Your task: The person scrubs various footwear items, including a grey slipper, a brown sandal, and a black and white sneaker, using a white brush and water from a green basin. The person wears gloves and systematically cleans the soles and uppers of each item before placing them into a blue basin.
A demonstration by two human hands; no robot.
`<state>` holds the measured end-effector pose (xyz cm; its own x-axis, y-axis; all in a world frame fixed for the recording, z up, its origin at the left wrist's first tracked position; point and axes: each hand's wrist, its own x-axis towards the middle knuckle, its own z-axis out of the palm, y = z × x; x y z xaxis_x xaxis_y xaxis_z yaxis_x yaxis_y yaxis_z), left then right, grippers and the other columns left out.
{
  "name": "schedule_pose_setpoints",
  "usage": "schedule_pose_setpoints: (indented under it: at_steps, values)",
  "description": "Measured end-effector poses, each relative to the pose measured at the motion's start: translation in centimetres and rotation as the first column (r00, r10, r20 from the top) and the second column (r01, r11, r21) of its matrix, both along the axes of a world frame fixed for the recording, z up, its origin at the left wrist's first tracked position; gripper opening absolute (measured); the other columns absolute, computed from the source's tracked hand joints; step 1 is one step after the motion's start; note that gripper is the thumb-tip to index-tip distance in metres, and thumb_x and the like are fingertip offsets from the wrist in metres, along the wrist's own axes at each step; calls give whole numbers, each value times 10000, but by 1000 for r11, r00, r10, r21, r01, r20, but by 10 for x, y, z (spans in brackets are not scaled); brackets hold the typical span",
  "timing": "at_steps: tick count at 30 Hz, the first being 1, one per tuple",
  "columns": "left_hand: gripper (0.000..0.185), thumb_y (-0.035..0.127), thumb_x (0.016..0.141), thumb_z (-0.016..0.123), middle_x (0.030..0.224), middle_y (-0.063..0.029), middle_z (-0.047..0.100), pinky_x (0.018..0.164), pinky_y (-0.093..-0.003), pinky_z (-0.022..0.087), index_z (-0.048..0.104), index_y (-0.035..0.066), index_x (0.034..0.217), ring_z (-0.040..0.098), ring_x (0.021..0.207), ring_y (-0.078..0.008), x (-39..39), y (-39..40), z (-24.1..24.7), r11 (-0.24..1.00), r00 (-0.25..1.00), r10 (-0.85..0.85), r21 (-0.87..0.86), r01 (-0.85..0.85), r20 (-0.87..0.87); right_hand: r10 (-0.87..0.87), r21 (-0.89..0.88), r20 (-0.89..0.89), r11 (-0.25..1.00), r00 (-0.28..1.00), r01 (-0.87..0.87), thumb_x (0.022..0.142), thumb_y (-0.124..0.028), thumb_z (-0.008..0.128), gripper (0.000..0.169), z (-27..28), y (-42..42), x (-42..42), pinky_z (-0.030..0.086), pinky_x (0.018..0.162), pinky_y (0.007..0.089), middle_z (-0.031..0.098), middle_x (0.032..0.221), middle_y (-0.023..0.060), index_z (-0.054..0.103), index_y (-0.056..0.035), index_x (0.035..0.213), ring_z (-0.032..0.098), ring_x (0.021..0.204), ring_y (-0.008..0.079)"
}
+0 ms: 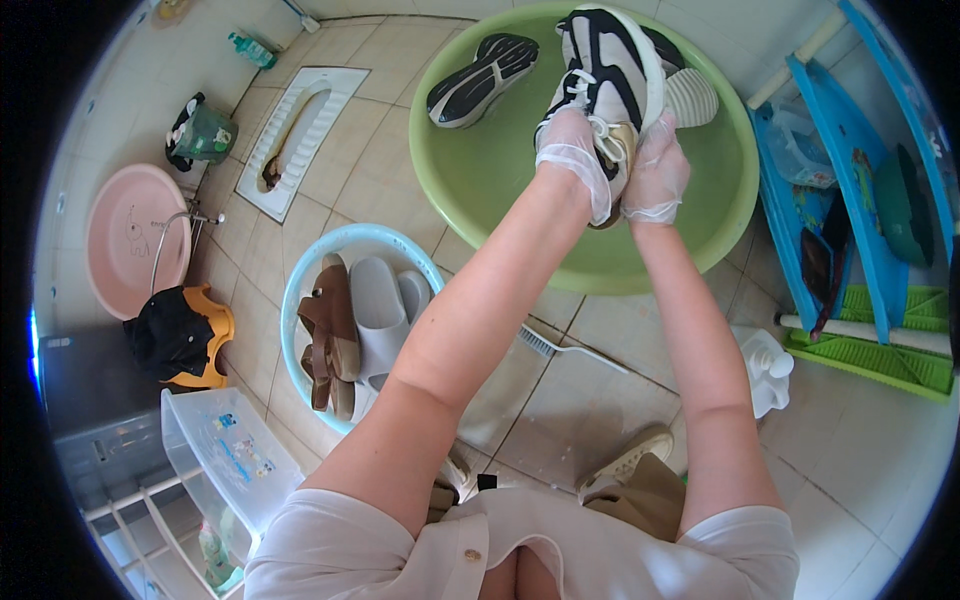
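Note:
Above a large green basin (487, 225) of water, I hold a white and black lace-up sneaker (611, 67). My left hand (568, 146), in a thin clear glove, grips its left side. Similarly gloved, my right hand (660, 169) holds its right side near the pale sole. My hands and wrists hide part of the shoe's lower end. Another shoe (484, 81) lies in the basin with its black and white sole up. Behind the held sneaker, a ribbed whitish sole (691, 97) shows, partly covered.
A scrub brush (570, 350) lies on the tiles below the basin. A blue-rimmed tub (289, 322) holds brown sandals (330, 322) and grey slides (379, 300). Rightward are a white jug (765, 367) and blue shelving (855, 150). A squat toilet (300, 139) lies left.

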<state>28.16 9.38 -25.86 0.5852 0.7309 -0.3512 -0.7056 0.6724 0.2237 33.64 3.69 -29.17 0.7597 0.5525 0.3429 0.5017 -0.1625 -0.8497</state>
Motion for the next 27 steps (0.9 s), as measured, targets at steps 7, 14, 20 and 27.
schedule_pose_setpoints:
  at_steps: [7,14,20,27]
  values:
    - [303,243,891,373,905,-122,631,676,-335,551,584,43,977,624,776,-228,-23,17,-9,972,997,-53,-233,41,-47,357,367,-860,929,364,-45,905,-501,311,586,-70,19,34,466,690,383,642,834,143,610,4,919,607,730,261]
    - [326,327,847,447,1044,-93,598,880,-378,441,571,99,1044,556,987,-255,-42,23,-16,998,998,58,3,-58,-8,228,355,-774,929,-590,-107,872,-386,413,383,-47,-4,-40,481,744,389,502,1210,101,509,-104,1113,555,938,247]
    - [547,425,782,529,1243,-59,496,1021,-369,321,425,133,1232,461,1143,-238,-67,34,-36,629,942,-135,709,320,-306,768,752,-453,602,-452,268,843,-378,461,434,-45,19,0,470,870,449,550,1165,105,515,-97,1169,524,1068,287]
    - [554,495,862,297,1348,-56,397,1049,-430,251,371,173,1306,373,1224,-283,-53,52,-32,892,858,-404,345,292,318,739,798,-453,585,-498,142,853,-421,423,472,9,18,3,431,914,483,506,1232,104,487,-113,1204,490,1112,295]
